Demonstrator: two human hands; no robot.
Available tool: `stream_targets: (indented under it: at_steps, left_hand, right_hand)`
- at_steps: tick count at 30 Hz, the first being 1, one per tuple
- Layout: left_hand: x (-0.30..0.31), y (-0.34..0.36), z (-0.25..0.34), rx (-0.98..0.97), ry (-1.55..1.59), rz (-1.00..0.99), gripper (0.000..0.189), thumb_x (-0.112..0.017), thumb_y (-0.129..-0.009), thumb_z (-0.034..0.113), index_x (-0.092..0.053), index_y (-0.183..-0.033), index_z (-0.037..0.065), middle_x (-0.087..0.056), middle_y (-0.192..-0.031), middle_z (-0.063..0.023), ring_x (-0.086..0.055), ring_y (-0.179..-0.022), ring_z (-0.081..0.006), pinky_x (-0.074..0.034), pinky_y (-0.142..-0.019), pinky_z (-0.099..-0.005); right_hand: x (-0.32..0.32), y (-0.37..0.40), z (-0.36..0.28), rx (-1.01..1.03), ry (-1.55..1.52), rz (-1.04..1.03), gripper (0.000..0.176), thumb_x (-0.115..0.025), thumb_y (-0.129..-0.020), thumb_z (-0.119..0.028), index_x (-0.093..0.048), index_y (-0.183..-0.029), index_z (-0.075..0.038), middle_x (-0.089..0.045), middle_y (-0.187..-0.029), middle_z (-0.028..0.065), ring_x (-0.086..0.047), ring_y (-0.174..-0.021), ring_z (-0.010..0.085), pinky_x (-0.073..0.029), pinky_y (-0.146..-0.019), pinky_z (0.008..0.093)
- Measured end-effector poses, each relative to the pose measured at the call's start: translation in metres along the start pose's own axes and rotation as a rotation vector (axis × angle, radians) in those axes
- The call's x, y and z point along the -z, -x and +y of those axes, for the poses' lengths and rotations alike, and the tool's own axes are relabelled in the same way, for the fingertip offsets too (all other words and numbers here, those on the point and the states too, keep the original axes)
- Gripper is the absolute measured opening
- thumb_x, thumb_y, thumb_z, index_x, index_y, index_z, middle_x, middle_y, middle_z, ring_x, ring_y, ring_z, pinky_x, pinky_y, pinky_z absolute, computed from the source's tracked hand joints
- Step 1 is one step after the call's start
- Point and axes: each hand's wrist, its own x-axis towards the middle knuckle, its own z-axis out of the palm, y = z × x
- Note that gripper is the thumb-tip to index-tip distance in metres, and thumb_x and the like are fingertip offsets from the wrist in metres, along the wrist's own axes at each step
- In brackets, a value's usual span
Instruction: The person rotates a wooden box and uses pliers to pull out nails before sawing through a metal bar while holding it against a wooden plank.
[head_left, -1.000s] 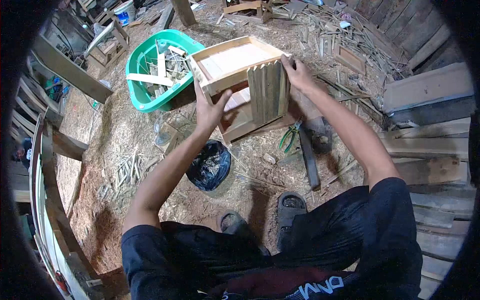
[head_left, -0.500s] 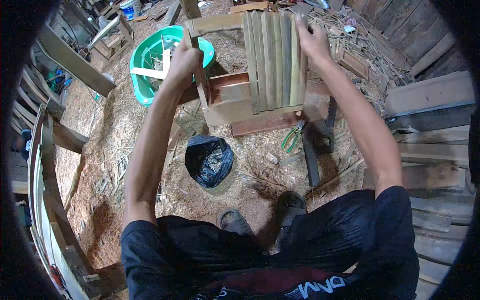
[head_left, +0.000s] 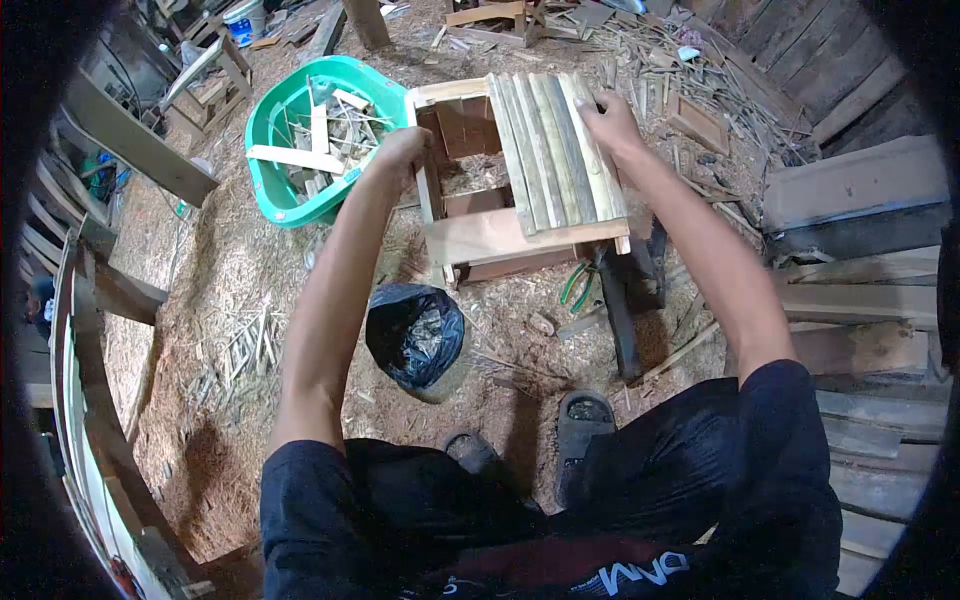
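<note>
A small wooden stool-like frame point(head_left: 470, 238) is between my hands, its top tilted toward me. Narrow wooden slats point(head_left: 555, 150) cover the right part of the top; through the uncovered left part, inner boards and the ground show. My left hand point(head_left: 402, 158) is closed around the frame's left side rail. At the opposite side, my right hand point(head_left: 610, 122) grips the edge of the outermost slat, fingers partly hidden. Pliers with green handles point(head_left: 578, 285) lie just below the frame, beside a dark wooden bar point(head_left: 622, 325).
A green tub point(head_left: 262, 185) of wood scraps stands left of the frame. An open black plastic bag point(head_left: 415, 335) sits in front of my sandaled feet. Stacked boards point(head_left: 850, 300) line the right side. Wood shavings and sticks litter the ground; a curved wooden piece point(head_left: 95, 400) stands at left.
The frame has been tipped from facing me toward lying flat, its top now turned upward, and it appears lower. Both hands stay on its sides. The view has shifted slightly.
</note>
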Motion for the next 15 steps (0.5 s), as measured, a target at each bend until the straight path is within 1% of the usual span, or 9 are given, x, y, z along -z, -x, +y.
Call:
stream_targets:
  at_steps: [1, 4, 5, 6, 8, 9, 10, 12, 15]
  left_hand:
    - [-0.006, 0.004, -0.003, -0.042, -0.015, -0.037, 0.037, -0.047, -0.076, -0.003, -0.056, -0.111, -0.009, -0.063, -0.098, -0.0176, -0.064, -0.087, -0.0284, -0.054, -0.077, -0.0395]
    - [-0.018, 0.015, -0.027, -0.297, -0.178, -0.027, 0.047, -0.045, -0.082, -0.002, -0.05, -0.128, -0.007, -0.062, -0.111, -0.0189, -0.063, -0.094, -0.0262, -0.052, -0.081, -0.0393]
    - [-0.017, 0.028, -0.027, -0.249, -0.259, -0.015, 0.048, -0.045, -0.086, 0.002, -0.049, -0.133, -0.004, -0.062, -0.111, -0.0167, -0.062, -0.094, -0.0235, -0.051, -0.083, -0.0377]
    - [-0.01, 0.014, -0.042, -0.269, -0.231, -0.058, 0.044, -0.045, -0.091, 0.013, -0.049, -0.132, -0.004, -0.063, -0.111, -0.0154, -0.062, -0.09, -0.0233, -0.051, -0.081, -0.0387]
    - [-0.009, 0.041, -0.017, 0.15, -0.017, -0.093, 0.047, -0.042, -0.096, 0.027, -0.05, -0.131, -0.003, -0.062, -0.114, -0.0154, -0.062, -0.091, -0.0227, -0.05, -0.081, -0.039]
    - [-0.005, 0.037, -0.018, 0.175, -0.099, -0.102, 0.051, -0.041, -0.098, 0.039, -0.052, -0.127, -0.001, -0.062, -0.111, -0.015, -0.06, -0.097, -0.0235, -0.049, -0.082, -0.0416]
    - [-0.009, 0.037, -0.025, 0.115, -0.113, -0.019, 0.051, -0.041, -0.098, 0.04, -0.053, -0.126, -0.001, -0.061, -0.111, -0.0153, -0.059, -0.099, -0.0241, -0.048, -0.083, -0.0428]
    - [-0.022, 0.038, -0.042, -0.008, -0.14, 0.146, 0.052, -0.041, -0.098, 0.043, -0.053, -0.124, 0.0, -0.06, -0.112, -0.0158, -0.057, -0.104, -0.0253, -0.047, -0.086, -0.0453]
    - [-0.025, 0.037, -0.055, 0.044, 0.019, 0.114, 0.053, -0.041, -0.097, 0.045, -0.052, -0.125, 0.002, -0.058, -0.118, -0.0156, -0.054, -0.108, -0.0282, -0.044, -0.09, -0.0499]
  right_hand:
    - [0.003, 0.008, -0.001, 0.017, 0.003, -0.01, 0.044, -0.068, -0.089, -0.03, -0.065, -0.118, 0.003, -0.07, -0.1, 0.0127, -0.063, -0.088, 0.0159, -0.05, -0.081, 0.0321]
    - [0.0, 0.003, 0.031, -0.007, -0.104, -0.25, 0.046, -0.063, -0.093, -0.032, -0.062, -0.122, 0.003, -0.069, -0.1, 0.0124, -0.063, -0.09, 0.0162, -0.05, -0.082, 0.0322]
    - [-0.005, 0.005, 0.04, 0.008, -0.084, -0.222, 0.045, -0.062, -0.093, -0.034, -0.063, -0.119, 0.003, -0.07, -0.096, 0.0123, -0.063, -0.084, 0.0174, -0.05, -0.079, 0.0334]
    - [-0.01, 0.01, 0.043, 0.023, -0.063, -0.19, 0.044, -0.061, -0.093, -0.035, -0.065, -0.115, 0.002, -0.07, -0.092, 0.0122, -0.064, -0.079, 0.0187, -0.051, -0.075, 0.0345]
    - [-0.008, 0.025, 0.044, -0.067, -0.055, -0.223, 0.044, -0.059, -0.093, -0.038, -0.067, -0.112, 0.002, -0.07, -0.087, 0.0112, -0.064, -0.074, 0.0194, -0.051, -0.071, 0.0357]
    - [0.001, 0.027, 0.035, -0.159, -0.07, -0.28, 0.045, -0.058, -0.094, -0.039, -0.067, -0.113, 0.001, -0.069, -0.086, 0.0103, -0.063, -0.074, 0.019, -0.05, -0.071, 0.0357]
    - [0.006, 0.03, 0.027, -0.252, -0.084, -0.34, 0.046, -0.057, -0.094, -0.04, -0.067, -0.113, 0.001, -0.069, -0.085, 0.0094, -0.062, -0.074, 0.0185, -0.05, -0.071, 0.0357]
    - [-0.004, 0.041, 0.03, -0.246, -0.214, -0.215, 0.041, -0.056, -0.097, -0.035, -0.067, -0.114, 0.001, -0.068, -0.086, 0.008, -0.061, -0.078, 0.0163, -0.048, -0.074, 0.0348]
    - [-0.007, 0.058, 0.03, -0.292, -0.348, -0.142, 0.038, -0.054, -0.098, -0.031, -0.066, -0.116, 0.001, -0.069, -0.092, 0.0081, -0.061, -0.083, 0.0146, -0.048, -0.077, 0.032]
